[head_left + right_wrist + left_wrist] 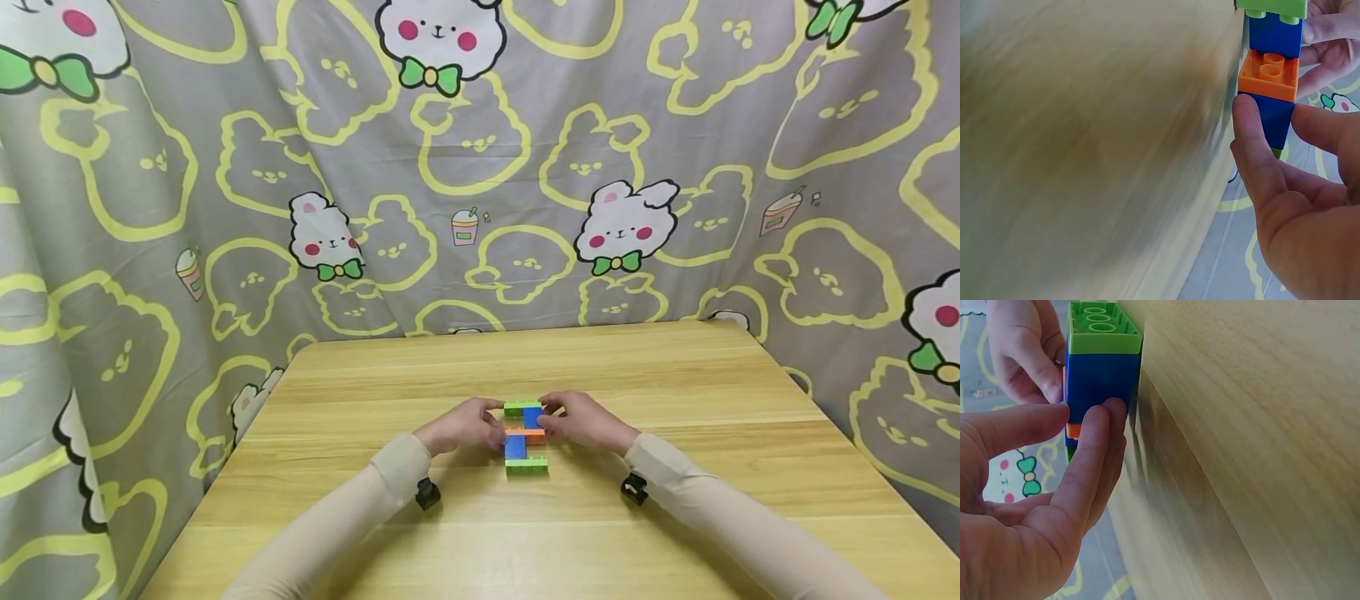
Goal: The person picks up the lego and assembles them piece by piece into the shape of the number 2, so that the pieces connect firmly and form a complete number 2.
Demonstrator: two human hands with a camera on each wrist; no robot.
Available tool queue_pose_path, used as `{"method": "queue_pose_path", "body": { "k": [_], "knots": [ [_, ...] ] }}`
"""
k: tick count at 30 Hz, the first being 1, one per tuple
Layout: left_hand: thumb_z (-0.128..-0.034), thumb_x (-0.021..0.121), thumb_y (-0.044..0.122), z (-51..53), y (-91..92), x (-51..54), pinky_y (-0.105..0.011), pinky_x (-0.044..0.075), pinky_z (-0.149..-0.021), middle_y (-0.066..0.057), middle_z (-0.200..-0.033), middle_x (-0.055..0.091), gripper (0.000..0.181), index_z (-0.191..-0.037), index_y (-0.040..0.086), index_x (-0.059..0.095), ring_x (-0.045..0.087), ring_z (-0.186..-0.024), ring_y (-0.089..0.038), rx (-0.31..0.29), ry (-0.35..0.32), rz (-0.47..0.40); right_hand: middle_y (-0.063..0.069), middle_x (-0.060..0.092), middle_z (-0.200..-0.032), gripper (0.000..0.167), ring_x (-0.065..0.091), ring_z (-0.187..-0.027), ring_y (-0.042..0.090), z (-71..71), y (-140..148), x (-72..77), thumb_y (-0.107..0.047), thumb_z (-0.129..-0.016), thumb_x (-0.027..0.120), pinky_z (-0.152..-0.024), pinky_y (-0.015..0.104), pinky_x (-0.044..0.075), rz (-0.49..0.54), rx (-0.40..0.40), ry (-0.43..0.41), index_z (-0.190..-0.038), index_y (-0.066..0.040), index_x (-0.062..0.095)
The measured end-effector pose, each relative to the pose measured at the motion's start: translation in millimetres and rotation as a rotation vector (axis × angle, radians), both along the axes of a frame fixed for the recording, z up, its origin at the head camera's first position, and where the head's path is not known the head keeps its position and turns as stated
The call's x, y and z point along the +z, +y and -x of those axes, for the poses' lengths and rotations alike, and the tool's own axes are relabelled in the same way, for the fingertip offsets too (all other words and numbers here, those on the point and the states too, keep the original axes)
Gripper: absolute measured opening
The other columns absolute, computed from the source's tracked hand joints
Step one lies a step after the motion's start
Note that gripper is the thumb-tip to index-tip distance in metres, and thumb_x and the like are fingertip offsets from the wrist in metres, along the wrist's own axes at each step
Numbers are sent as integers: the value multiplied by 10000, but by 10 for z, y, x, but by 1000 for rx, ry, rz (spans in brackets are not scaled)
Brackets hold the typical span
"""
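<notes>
A building-block structure lies on the wooden table: a light green brick [527, 466] nearest the body, a blue brick [515, 447], an orange brick [533, 437], a second blue brick [532, 417] set to the right, and another green brick [522, 408] at the far end. From the left, my left hand [463, 427] pinches the near blue brick [1097, 384] between thumb and fingers. My right hand [590, 422] pinches the far blue brick [1274, 119] between thumb and fingers, just beyond the orange brick [1267, 76]. Fingers partly cover the structure's sides.
The wooden table [375, 367] runs out to both sides and toward the body. A grey curtain [525, 275] with yellow outlines and white bears hangs behind its far edge. Both forearms wear light sleeves [341, 512], with a black wrist mount [634, 488] below each cuff.
</notes>
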State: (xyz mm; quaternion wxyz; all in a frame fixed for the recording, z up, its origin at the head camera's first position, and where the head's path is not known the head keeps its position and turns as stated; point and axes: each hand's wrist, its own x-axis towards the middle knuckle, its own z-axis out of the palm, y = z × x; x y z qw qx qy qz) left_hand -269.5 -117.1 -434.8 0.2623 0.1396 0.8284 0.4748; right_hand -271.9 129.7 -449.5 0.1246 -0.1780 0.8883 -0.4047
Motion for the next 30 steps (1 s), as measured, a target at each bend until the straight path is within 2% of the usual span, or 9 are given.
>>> {"method": "queue_pose_path", "body": {
  "k": [12,23,30],
  "knots": [
    [-913,687,0,33,3,-27,-370,603,-836,-151,-1029,703,705,-1530,-85,356,707,-870,-202,-6,-34,-22,126,705,-1158,468,695,-901,125,17,-2,-51,-212,-1014,659,-903,402,566,-27,11,1,-1385,60,576],
    [-916,662,-34,66,13,-59,-381,604,-848,-165,-1049,707,700,-1538,-77,344,731,-887,-237,-4,-52,-31,156,690,-1180,464,703,-835,133,19,-5,-31,-190,-1016,653,-788,331,583,3,2,-40,-1384,80,567],
    [-933,637,-36,45,4,-72,-382,600,-865,-166,-1075,690,680,-1536,-92,329,729,-924,-250,-8,-55,-31,168,688,-1201,472,711,-828,133,2,-1,-35,-211,-1025,640,-809,339,592,7,9,-42,-1378,94,566]
  ]
}}
